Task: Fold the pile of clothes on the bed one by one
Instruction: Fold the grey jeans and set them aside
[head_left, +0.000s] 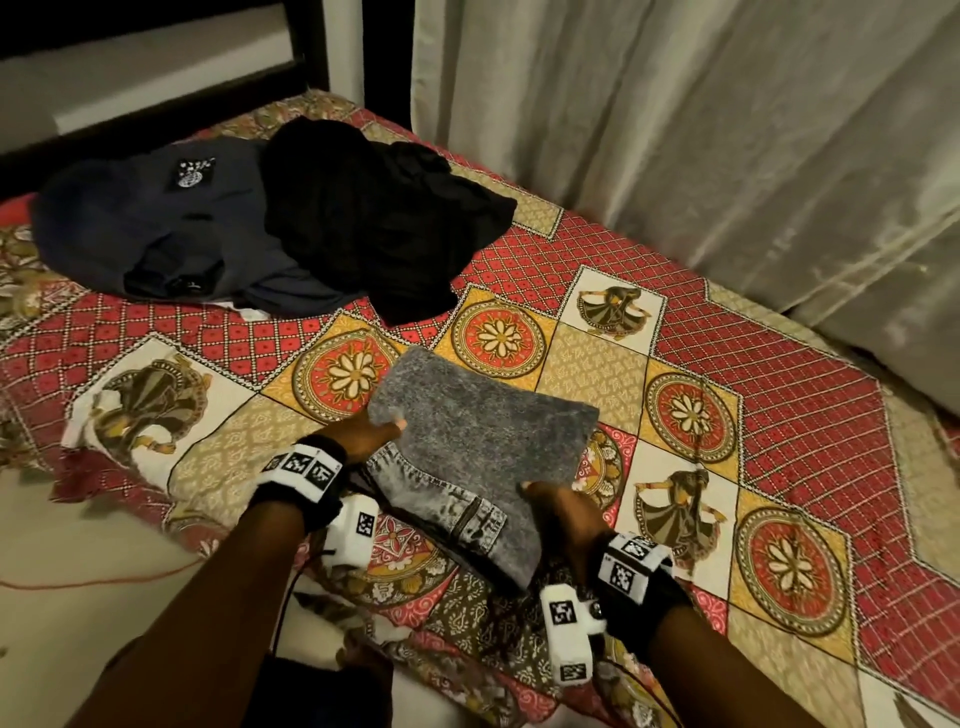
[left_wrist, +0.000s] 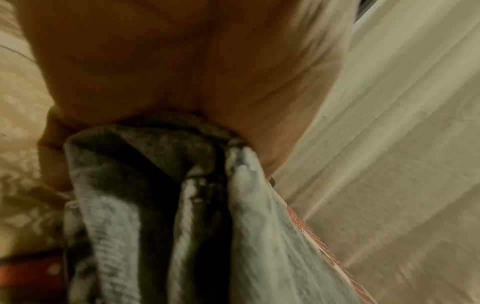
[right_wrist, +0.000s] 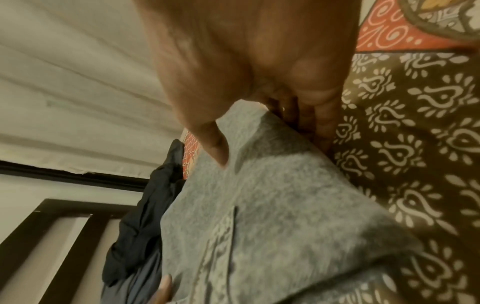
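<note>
So on my feed the grey folded jeans (head_left: 483, 447) sit in the lower middle of the head view, on the patterned bedspread (head_left: 779, 364) near the bed's front edge. My left hand (head_left: 363, 434) has its grip clamped on the left edge of the jeans, thumb on top of the fabric; in the left wrist view the bunched denim layers (left_wrist: 161, 205) run straight out from between palm and fingers, so that one's definitely holding cloth. My right hand (head_left: 563, 512) grips the lower right corner of the same bundle, and in the right wrist view the thumb (right_wrist: 215, 144) presses down on the grey cloth (right_wrist: 272, 205) with the fingers tucked under the edge. A pocket flap with a seam shows on the near side of the fold. The rest of the pile is in the upper left of the head view: a navy garment (head_left: 135, 228) with a small white print, and a black garment (head_left: 374, 218) crumpled just beside and partly over it. A pale curtain (head_left: 727, 130) fills the upper right.
</note>
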